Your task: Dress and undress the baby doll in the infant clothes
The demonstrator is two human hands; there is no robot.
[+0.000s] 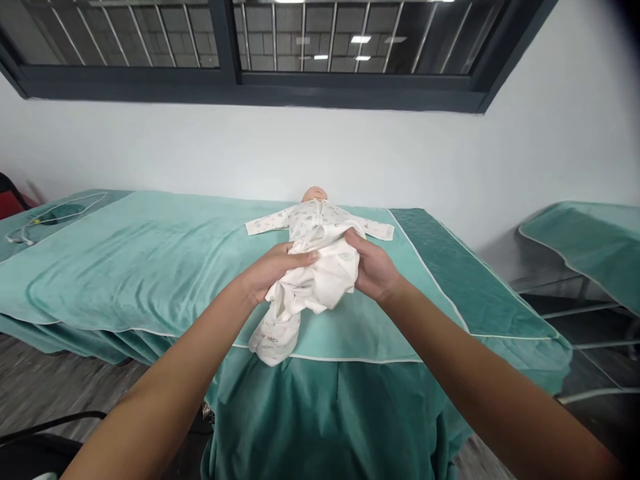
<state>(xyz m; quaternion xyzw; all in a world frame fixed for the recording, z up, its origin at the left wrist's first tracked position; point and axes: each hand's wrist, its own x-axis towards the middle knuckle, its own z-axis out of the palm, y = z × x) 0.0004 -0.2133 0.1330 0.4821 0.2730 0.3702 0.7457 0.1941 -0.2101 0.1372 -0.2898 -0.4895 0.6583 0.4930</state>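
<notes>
A baby doll [315,193] lies on its back on the green-covered bed [150,267], its head toward the wall. It wears a white patterned baby top [320,217] with both sleeves spread out sideways. My left hand [275,267] grips the bunched white baby trousers [330,273], thumb on top. My right hand [373,267] holds the other side of the same cloth, its thumb over the upper edge and the fingers partly hidden. One footed leg of the trousers hangs down at the left, near the bed's front edge. The doll's legs are hidden by the cloth.
A white cord [65,217] lies at the bed's far left end. Behind the bed is a white wall [250,147] below a dark-framed window [350,83]. Another green-covered surface [590,233] stands at the right. A black strap [55,423] shows at lower left.
</notes>
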